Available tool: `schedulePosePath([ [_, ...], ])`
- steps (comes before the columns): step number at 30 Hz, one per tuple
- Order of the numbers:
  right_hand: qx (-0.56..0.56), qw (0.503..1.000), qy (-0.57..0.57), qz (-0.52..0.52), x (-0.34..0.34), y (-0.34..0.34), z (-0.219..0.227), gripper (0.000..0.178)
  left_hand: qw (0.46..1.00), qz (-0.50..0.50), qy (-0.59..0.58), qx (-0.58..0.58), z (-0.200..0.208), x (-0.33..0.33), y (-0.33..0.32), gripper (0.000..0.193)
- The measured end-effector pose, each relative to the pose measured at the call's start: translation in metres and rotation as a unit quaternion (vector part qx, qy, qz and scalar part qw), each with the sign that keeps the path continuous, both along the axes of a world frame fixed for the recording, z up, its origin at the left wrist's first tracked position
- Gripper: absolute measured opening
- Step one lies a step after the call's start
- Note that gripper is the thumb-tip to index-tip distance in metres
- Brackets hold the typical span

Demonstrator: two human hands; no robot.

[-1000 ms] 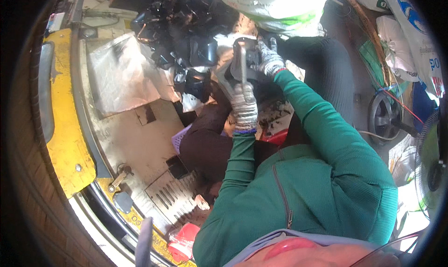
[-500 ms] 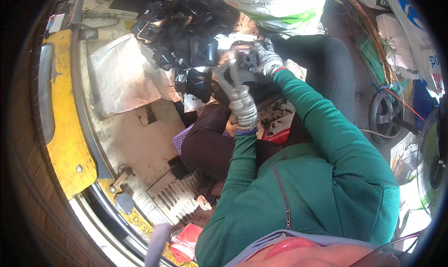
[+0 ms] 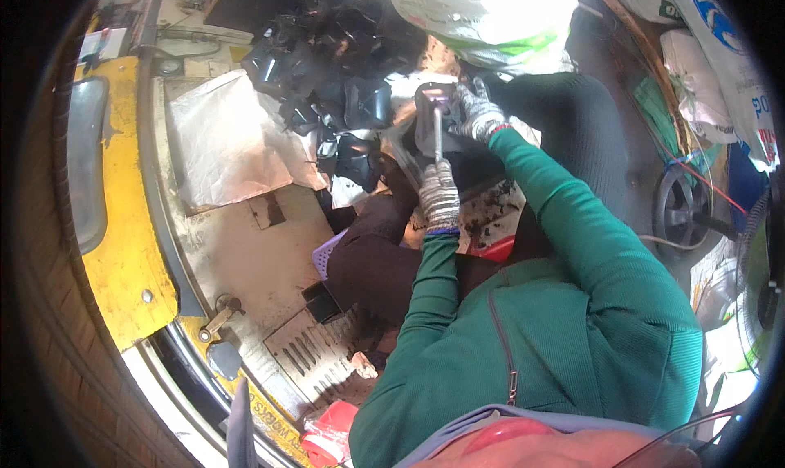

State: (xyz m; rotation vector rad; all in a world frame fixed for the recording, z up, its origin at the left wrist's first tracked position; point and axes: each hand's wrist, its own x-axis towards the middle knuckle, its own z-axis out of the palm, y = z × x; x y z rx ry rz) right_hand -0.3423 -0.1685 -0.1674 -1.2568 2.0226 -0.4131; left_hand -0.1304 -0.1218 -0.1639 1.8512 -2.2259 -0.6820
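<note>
My left hand (image 3: 441, 197), in a striped knit glove, is closed round the lower end of a slim metal-shafted tool (image 3: 438, 134). The shaft points away from me, and its far end lies over a black moulded plastic part (image 3: 424, 125). My right hand (image 3: 477, 112), gloved alike, grips that part by its right side; some of its fingers are hidden behind it. Just left of the part, a heap of glossy black plastic pieces (image 3: 366, 102) spreads toward the far side.
A brown paper sheet (image 3: 221, 145) lies to the left, near a yellow metal panel (image 3: 123, 264). White sacks (image 3: 499, 14) stand beyond my hands. A black wheel (image 3: 680, 206) and a fan (image 3: 756, 280) stand at right. A red container (image 3: 495, 249) sits below my hands.
The metal tool has swung more upright and its far end now meets the black part. My left hand has shifted slightly right; my right hand keeps its grip on the part.
</note>
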Motion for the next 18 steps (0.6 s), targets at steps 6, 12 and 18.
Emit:
schedulePosePath([
  [6,-0.037,0.999,-0.019,-0.015,0.007,0.004,0.0,0.106,0.976,-0.127,0.011,-0.177,-0.002,0.014,0.0,0.035],
  [12,-0.041,0.999,0.003,-0.031,-0.011,0.008,-0.015,0.097,0.986,-0.031,0.041,-0.158,0.051,-0.018,-0.007,0.023],
  [18,-0.051,0.998,0.013,0.023,0.007,-0.004,-0.011,0.1,0.986,-0.073,-0.139,-0.056,-0.005,0.021,-0.013,0.028],
])
